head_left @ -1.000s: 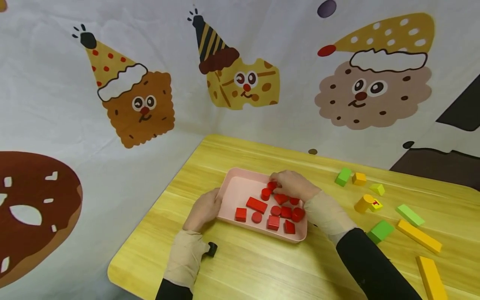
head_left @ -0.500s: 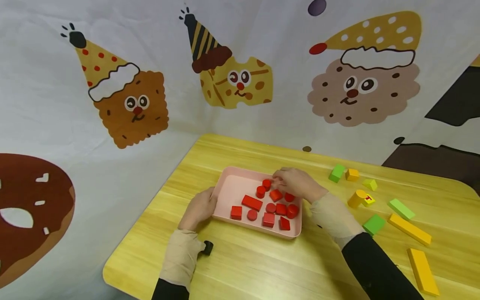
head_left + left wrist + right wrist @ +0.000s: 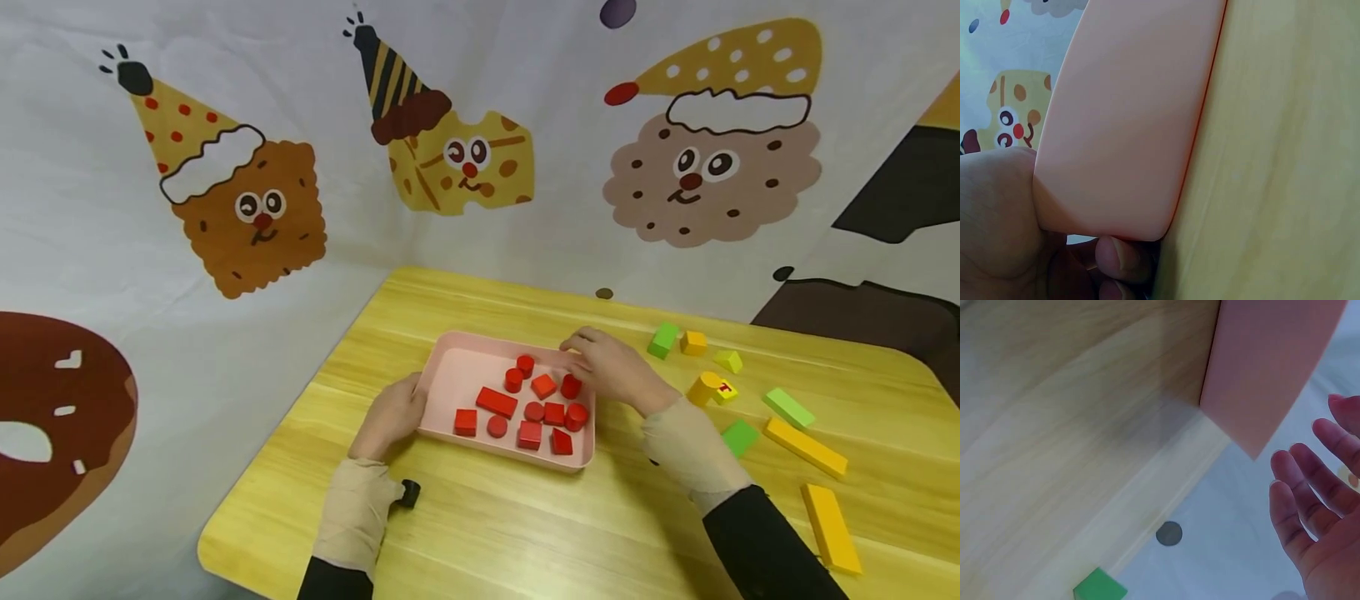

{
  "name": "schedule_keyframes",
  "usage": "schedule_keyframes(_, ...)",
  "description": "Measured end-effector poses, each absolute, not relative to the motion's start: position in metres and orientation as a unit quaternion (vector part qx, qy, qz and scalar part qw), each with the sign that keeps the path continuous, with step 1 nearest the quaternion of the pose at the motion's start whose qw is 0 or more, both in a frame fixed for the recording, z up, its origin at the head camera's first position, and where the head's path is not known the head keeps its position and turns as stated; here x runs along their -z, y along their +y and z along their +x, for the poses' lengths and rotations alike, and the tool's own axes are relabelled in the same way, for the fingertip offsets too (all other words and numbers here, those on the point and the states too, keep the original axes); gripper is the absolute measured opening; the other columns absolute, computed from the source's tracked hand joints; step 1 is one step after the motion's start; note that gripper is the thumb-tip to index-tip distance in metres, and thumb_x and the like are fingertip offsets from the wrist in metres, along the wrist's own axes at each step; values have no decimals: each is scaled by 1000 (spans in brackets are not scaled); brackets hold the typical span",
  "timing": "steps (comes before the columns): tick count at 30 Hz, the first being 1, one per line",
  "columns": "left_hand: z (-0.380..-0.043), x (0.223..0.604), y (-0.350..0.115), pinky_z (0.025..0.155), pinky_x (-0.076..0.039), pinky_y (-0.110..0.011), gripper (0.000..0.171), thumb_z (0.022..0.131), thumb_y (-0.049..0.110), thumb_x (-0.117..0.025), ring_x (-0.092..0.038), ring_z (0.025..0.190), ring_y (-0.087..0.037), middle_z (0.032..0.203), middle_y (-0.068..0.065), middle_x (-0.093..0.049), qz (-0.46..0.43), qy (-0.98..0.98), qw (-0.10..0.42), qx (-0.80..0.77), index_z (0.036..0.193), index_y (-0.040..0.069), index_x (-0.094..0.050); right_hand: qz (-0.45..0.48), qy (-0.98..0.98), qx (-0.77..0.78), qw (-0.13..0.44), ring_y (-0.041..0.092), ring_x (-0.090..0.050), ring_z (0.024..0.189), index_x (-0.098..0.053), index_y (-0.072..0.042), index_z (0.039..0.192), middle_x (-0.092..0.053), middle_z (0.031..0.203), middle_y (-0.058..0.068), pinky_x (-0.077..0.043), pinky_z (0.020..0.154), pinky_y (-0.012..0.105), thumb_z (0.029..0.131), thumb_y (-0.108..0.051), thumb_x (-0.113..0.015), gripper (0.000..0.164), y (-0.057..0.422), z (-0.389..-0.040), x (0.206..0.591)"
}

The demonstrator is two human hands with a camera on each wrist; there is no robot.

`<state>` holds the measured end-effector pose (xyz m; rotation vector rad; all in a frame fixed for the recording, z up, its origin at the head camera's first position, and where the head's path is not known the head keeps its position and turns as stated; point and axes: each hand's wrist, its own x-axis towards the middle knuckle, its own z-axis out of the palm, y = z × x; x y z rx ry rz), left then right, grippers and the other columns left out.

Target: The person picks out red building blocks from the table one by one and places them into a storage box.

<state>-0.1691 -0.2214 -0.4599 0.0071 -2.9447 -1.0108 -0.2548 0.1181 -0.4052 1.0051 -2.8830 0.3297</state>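
Observation:
A pink tray (image 3: 457, 367) lies on the wooden table with several red blocks in it. Among these are a long rectangular block (image 3: 497, 402), a cube (image 3: 529, 434) and a cylinder (image 3: 571, 386) near the right end. My left hand (image 3: 390, 417) grips the tray's left end; in the left wrist view the thumb is at the rim and the fingertips (image 3: 1116, 256) are against the end wall (image 3: 1110, 137). Over the tray's back right corner is my right hand (image 3: 611, 367), holding nothing. Its fingers (image 3: 1313, 465) are spread and slightly bent beside the tray wall in the right wrist view.
To the tray's right lie loose green blocks (image 3: 663, 341), orange bars (image 3: 806, 447) and a yellow-orange cylinder (image 3: 703, 388) beside a small yellow cube (image 3: 725, 392). A printed cloth (image 3: 525, 250) hangs behind the table's back edge. A black wrist camera (image 3: 408, 493) sticks out from the left wrist.
My right hand has lifted away from the red blocks toward the tray's back right corner, uncovering some of them. My left hand stays on the tray. The head view has shifted slightly right.

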Motion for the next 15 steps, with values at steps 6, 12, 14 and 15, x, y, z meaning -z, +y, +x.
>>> schedule_keyframes(6,-167,457,-225,90,-45,-52,38,102,29,-35,-57,103,-29,116,-15,-64,11,-942,8,334,126,10,-57,328,-936,-113,57,27,-55,103,-63,-10,114,-60,114,10,-49,88,47,87,-27,-67,32,131,-244,401)
schedule_keyframes(12,-166,454,-230,88,-45,-51,36,101,27,-36,-57,98,-28,113,-14,-64,16,-942,13,334,124,11,-58,330,-934,-114,74,27,-56,101,-62,-9,115,-61,113,10,-50,86,47,88,-29,-65,33,142,-238,401)
schedule_keyframes(14,-166,454,-232,87,-46,-52,35,101,26,-37,-57,97,-28,112,-15,-64,15,-942,15,336,124,10,-58,328,-934,-119,74,27,-57,101,-62,-9,116,-61,112,10,-50,85,48,88,-29,-66,34,145,-236,402)
schedule_keyframes(15,-165,454,-232,87,-46,-52,35,101,26,-37,-57,97,-29,111,-15,-64,16,-941,16,338,123,10,-58,325,-935,-122,73,27,-57,100,-62,-9,116,-61,112,10,-50,85,48,88,-29,-66,34,147,-235,402)
